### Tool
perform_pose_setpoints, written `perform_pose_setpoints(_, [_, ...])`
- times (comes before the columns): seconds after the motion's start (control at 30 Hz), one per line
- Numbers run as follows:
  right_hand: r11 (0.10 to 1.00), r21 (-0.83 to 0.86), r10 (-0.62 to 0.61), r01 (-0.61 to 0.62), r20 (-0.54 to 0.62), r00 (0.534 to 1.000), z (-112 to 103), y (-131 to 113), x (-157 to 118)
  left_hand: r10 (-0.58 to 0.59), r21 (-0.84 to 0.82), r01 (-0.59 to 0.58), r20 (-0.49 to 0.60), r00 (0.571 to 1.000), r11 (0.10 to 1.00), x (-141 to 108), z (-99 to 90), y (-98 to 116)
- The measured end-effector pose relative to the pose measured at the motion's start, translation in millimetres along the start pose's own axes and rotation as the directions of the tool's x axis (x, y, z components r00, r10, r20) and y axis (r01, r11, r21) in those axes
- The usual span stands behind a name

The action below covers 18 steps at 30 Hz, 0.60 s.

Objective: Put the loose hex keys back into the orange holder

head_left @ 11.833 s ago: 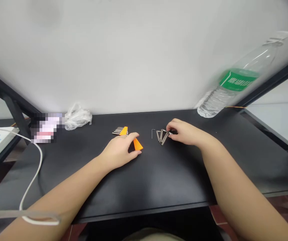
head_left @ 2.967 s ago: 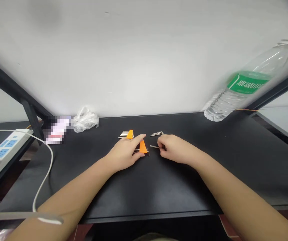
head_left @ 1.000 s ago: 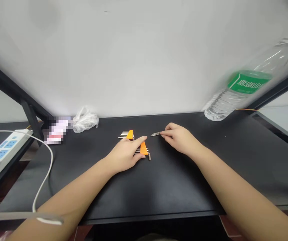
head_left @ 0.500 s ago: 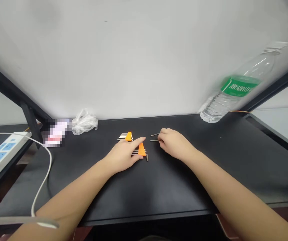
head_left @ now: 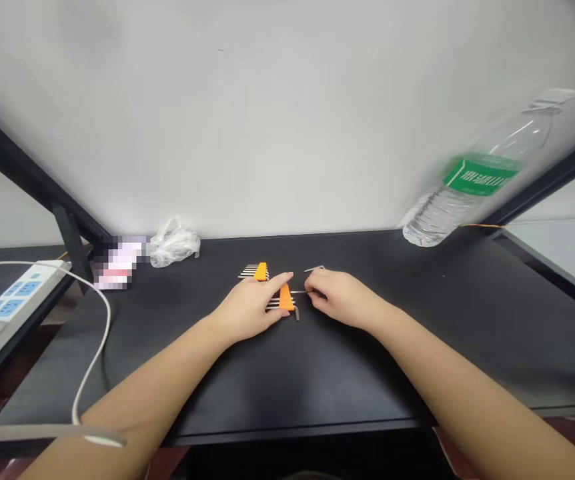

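Note:
My left hand (head_left: 247, 308) grips an orange hex key holder (head_left: 286, 298) by its top and bottom edges, thumb and fingers on either side. Several hex keys sit in this holder, one with its bent end (head_left: 297, 314) sticking out at the lower right. Pinched in my right hand (head_left: 335, 295) is a thin hex key (head_left: 298, 292), its tip at the holder's right side. A second orange holder (head_left: 261, 271) with several keys lies just beyond my left hand. One loose hex key (head_left: 315, 269) rests on the table behind my right fingers.
The black table (head_left: 287, 387) meets a pale wall. A crumpled plastic bag (head_left: 173, 243) and a blurred-out item (head_left: 120, 261) lie at the back left. A large water bottle (head_left: 482, 175) stands back right. A white cable (head_left: 103, 333) and power strip (head_left: 17, 300) are at left.
My right hand has picked up one of the two loose hex keys and brought it toward the holder. The left hand keeps its grip; the view has shifted slightly.

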State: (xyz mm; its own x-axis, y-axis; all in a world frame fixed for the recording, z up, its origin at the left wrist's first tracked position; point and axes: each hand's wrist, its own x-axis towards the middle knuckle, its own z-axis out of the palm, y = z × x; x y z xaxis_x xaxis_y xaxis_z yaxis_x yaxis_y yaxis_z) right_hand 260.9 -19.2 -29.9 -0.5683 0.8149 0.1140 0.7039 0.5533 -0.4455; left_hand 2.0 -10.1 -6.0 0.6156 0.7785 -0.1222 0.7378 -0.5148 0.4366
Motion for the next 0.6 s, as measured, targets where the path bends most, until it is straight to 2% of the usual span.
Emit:
perform_pose_setpoints(0.17, [0.991,0.133,-0.037,0.034,0.021,0.999,1.8,-0.9,-0.5,-0.001,0.010,0.001,0.007,1.000,1.000,0.2,-0.1,-0.2])
perform_pose_setpoints(0.6, [0.988,0.142,-0.063,0.060,0.016,0.998,-0.6,-0.5,-3.3,-0.013,-0.019,0.014,0.020,1.000,1.000,-0.2,0.9,-2.8])
